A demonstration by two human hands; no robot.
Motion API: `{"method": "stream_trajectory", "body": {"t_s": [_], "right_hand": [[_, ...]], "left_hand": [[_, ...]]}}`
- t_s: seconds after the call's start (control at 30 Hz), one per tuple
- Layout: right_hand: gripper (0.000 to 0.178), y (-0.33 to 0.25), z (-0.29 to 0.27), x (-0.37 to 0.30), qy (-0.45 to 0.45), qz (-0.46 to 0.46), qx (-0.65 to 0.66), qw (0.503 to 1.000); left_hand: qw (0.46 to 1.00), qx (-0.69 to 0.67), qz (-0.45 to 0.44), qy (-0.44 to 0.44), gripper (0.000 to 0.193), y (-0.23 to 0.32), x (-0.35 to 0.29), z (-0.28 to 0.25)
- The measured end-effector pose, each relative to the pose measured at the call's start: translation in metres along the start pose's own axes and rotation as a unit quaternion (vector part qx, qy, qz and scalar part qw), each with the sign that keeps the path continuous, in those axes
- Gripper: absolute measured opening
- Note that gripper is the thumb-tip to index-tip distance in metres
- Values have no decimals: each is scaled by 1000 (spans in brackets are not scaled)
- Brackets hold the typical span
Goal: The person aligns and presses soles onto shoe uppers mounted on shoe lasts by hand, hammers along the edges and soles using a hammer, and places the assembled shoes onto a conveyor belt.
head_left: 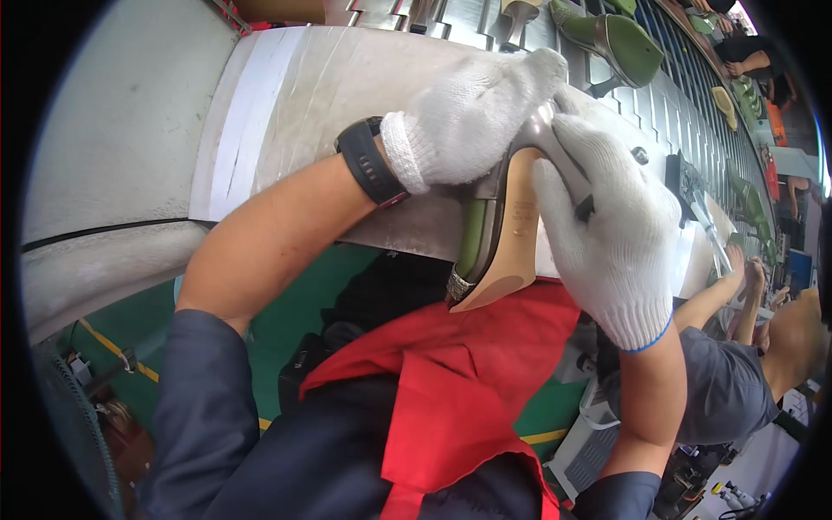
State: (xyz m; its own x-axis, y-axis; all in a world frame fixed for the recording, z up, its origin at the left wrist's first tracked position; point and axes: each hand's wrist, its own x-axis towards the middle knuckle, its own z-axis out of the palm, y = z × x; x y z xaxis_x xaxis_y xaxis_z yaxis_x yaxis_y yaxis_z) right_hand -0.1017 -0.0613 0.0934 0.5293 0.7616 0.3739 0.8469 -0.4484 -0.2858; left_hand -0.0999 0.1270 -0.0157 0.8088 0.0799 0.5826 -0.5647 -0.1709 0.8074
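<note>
Head view: I hold a high-heeled shoe (pixel 501 234) at the worktable's (pixel 338 74) near edge, its tan sole (pixel 520 204) turned toward the camera, its toe jutting over my red apron (pixel 485 364). My right hand's (pixel 617 208) fingers close around the heel (pixel 560 156); my left hand (pixel 477 113) covers the shoe's back, fingertips hidden, so I can't tell their grip. I judge heel and sole already attached; it isn't yet set down, and what else remains I can't tell

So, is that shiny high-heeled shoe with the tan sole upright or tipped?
Tipped. The high-heeled shoe in the white-gloved right hand has its tan sole facing the camera, not downward.
</note>
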Motion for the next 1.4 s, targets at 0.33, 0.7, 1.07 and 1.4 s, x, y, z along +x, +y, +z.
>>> {"method": "stream_trajectory", "body": {"t_s": [0.33, 0.7, 1.07, 1.4], "right_hand": [[38, 19, 19, -4, 68, -12, 65, 995], [33, 22, -1, -7, -196, 341, 325, 860], [54, 22, 2, -5, -203, 308, 232, 900], [41, 25, 21, -8, -152, 272, 228, 923]], "left_hand": [[977, -114, -173, -43, 40, 19, 7, 0], [985, -97, -144, -14, 39, 23, 3, 2], [937, 287, 199, 17, 33, -1, -2, 2], [987, 161, 10, -21, 33, 12, -3, 6]]}}
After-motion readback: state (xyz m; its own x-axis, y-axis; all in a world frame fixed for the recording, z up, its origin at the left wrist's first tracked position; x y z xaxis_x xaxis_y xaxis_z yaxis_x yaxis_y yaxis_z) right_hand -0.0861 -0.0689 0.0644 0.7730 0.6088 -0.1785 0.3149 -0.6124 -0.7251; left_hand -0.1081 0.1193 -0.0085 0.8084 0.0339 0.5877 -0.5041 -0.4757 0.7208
